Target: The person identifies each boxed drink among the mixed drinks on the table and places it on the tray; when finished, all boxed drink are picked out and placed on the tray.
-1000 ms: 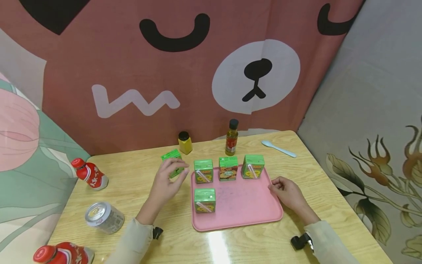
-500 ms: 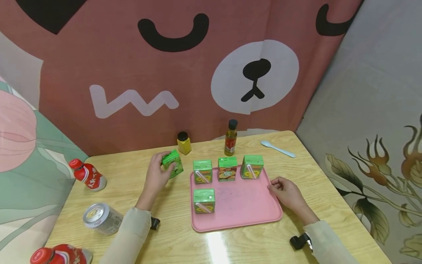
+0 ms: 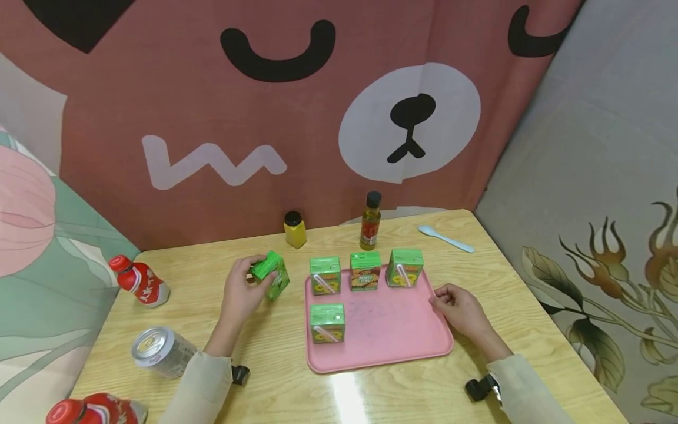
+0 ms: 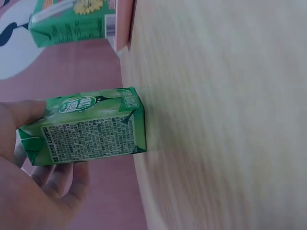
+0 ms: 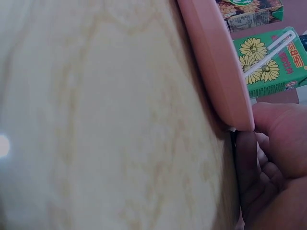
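Observation:
Left of the tray, my left hand grips a green drink carton by its upper part, thumb on one side and fingers on the other. In the left wrist view the carton shows a panel of small print, its base at or close to the tabletop. My right hand pinches the right rim of the pink tray; the right wrist view has thumb and fingers on the tray's edge. Three cartons stand along the tray's back, one of them a brown-fronted carton, and another carton stands at front left.
Behind the tray stand a yellow jar with a black lid and a sauce bottle. A pale blue spoon lies at back right. On the left are a red bottle, a silver can and another red bottle.
My left hand has come round the left side of the loose carton, taken hold of it, and turned and drawn it slightly left and nearer. The right hand stays on the tray rim.

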